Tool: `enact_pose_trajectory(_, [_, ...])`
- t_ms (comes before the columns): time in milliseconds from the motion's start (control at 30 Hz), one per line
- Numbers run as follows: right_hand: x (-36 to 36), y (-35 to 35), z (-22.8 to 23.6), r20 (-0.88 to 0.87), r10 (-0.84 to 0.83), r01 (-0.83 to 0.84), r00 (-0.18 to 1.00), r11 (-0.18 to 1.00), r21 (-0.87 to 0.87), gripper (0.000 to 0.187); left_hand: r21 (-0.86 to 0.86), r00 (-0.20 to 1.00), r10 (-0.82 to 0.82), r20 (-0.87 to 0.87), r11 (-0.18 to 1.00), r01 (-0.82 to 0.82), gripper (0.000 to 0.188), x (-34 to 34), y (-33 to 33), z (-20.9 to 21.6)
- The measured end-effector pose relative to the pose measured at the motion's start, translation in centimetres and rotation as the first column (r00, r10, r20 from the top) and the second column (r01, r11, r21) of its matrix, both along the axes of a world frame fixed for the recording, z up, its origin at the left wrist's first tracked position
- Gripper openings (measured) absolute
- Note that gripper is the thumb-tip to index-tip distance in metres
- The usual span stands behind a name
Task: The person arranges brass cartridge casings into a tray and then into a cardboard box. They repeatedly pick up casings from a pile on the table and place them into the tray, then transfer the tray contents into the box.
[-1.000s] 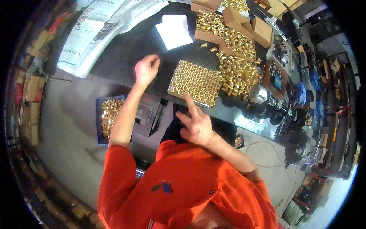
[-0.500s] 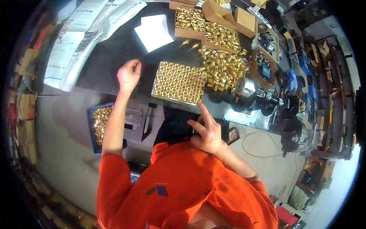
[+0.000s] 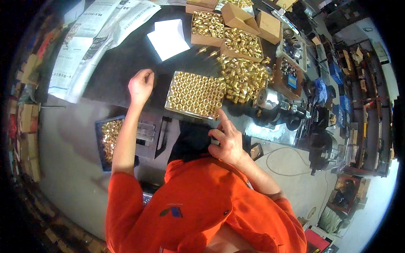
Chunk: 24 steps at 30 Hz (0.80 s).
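Note:
A shallow box point(image 3: 167, 108) filled with upright rows of brass ring-shaped fittings point(image 3: 195, 93) lies near the front edge of the dark table. At its near right corner, the stretched index finger of my right hand point(image 3: 228, 142) reaches the last fitting there. The other fingers of that hand are loosely bent and apart, and I see nothing held in them. To the left of the box, my left hand point(image 3: 141, 85) is over the table with its fingers curled together; whatever they may hold is hidden. A heap of loose brass fittings point(image 3: 244, 79) lies just right of the box.
Cardboard boxes point(image 3: 206, 40) of brass parts stand behind the heap. White paper point(image 3: 168, 40) and newspaper point(image 3: 84, 44) lie to the left. A metal machine point(image 3: 270, 100) sits at the right. Below the table edge, a blue bin point(image 3: 101, 145) holds more brass pieces.
The view has shifted slightly. My right hand's fingers have bent a little more, its index finger still at the box's corner. My left hand remains curled in about the same place.

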State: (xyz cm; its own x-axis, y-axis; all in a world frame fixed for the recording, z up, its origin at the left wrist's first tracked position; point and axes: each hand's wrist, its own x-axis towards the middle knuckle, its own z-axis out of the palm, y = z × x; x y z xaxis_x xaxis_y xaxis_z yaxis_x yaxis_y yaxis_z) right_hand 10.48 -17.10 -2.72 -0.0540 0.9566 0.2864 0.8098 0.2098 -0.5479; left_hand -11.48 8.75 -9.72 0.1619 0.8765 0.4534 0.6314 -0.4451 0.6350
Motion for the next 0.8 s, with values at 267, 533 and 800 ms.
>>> enact_pose_trajectory(267, [0.4, 0.5, 0.2, -0.006, -0.034, 0.035, 0.999, 0.998, 0.06, 0.032, 0.001, 1.0, 0.004, 0.013, 1.0, -0.004, 0.007, 0.1, -0.1, 0.0])
enact_pose_trajectory(533, [1.1, 1.4, 0.6, -0.003, -0.022, 0.022, 1.0, 0.998, 0.057, 0.027, -0.031, 1.0, 0.007, 0.002, 1.0, -0.006, 0.008, 0.1, -0.2, 0.3])
enact_pose_trajectory(800, [2.1, 2.3, 0.6, 0.019, -0.009, 0.008, 1.0, 1.0, 0.024, 0.025, 0.007, 1.0, 0.0, -0.003, 1.0, 0.0, 0.008, 0.1, -0.2, 0.3])
